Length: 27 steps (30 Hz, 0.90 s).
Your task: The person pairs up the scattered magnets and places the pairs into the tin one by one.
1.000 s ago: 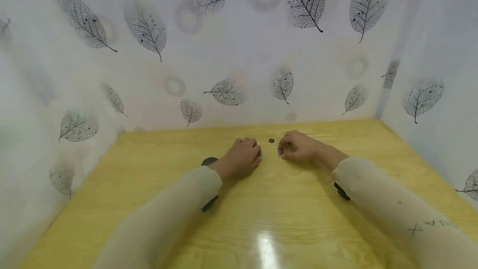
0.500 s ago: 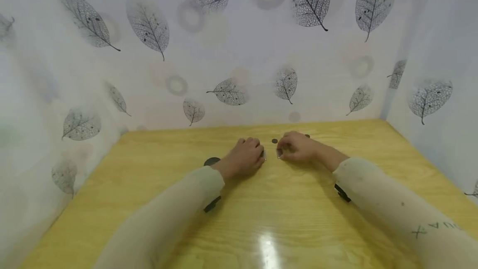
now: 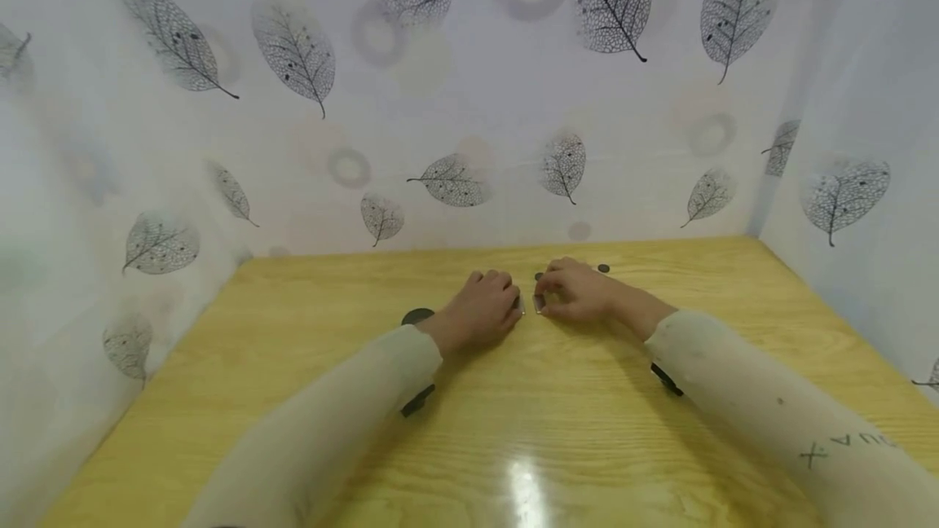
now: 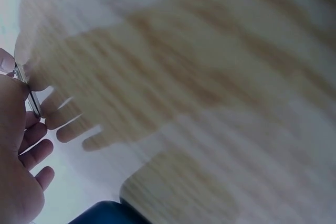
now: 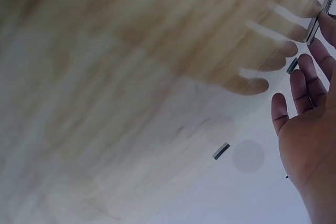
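Observation:
Near the back of the table, my left hand (image 3: 484, 306) pinches a small thin flat piece with a shiny edge (image 3: 522, 305). Opposite it, my right hand (image 3: 575, 292) pinches a similar thin flat piece (image 3: 539, 304). A narrow gap separates the two pieces, and fingers cover most of both. Edge-on in the left wrist view, the left piece (image 4: 33, 98) looks like a slim metallic plate on the table. The right piece (image 5: 313, 29) looks alike in the right wrist view. A small dark disc (image 3: 539, 276) lies just behind my right fingers, partly covered.
Another small dark disc (image 3: 604, 268) lies behind my right wrist. A larger black disc (image 3: 417, 315) is partly hidden behind my left wrist. The wood-grain table (image 3: 440, 446) meets leaf-patterned sheeting (image 3: 499, 218) at the back and sides.
My right hand has moved left, bringing its piece closer to the left one. The disc behind the right wrist has come into view. My left hand keeps nearly the same place.

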{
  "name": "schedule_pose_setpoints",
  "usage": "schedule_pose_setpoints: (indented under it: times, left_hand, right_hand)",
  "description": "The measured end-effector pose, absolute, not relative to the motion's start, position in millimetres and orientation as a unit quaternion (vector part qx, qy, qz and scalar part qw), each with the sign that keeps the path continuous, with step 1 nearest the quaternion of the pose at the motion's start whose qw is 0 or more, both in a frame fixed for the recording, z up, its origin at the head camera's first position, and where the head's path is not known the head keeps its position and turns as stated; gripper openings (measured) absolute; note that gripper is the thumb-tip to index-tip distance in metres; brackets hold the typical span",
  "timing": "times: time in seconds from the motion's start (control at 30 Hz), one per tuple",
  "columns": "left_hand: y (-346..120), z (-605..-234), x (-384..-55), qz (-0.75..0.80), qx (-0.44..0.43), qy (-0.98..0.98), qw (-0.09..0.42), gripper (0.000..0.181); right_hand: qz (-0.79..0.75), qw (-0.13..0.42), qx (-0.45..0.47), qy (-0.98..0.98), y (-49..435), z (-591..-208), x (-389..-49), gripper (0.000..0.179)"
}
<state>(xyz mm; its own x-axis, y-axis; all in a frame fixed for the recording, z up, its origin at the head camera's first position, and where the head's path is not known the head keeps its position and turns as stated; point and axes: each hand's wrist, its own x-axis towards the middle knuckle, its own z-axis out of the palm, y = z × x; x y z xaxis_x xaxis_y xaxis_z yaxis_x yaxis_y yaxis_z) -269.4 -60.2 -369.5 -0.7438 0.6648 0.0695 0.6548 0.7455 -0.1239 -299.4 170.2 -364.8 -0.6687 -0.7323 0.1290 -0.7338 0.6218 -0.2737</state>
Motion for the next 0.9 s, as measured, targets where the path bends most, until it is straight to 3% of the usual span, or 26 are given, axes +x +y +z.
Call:
schedule_pose_setpoints:
  times: [0.9]
  left_hand:
    - [-52.6, -367.6, -269.4, 0.05, -0.351, -0.933, 0.058, 0.033]
  right_hand:
    - [0.157, -0.005, 0.41, -0.898, 167.4, -365.7, -301.9, 0.024]
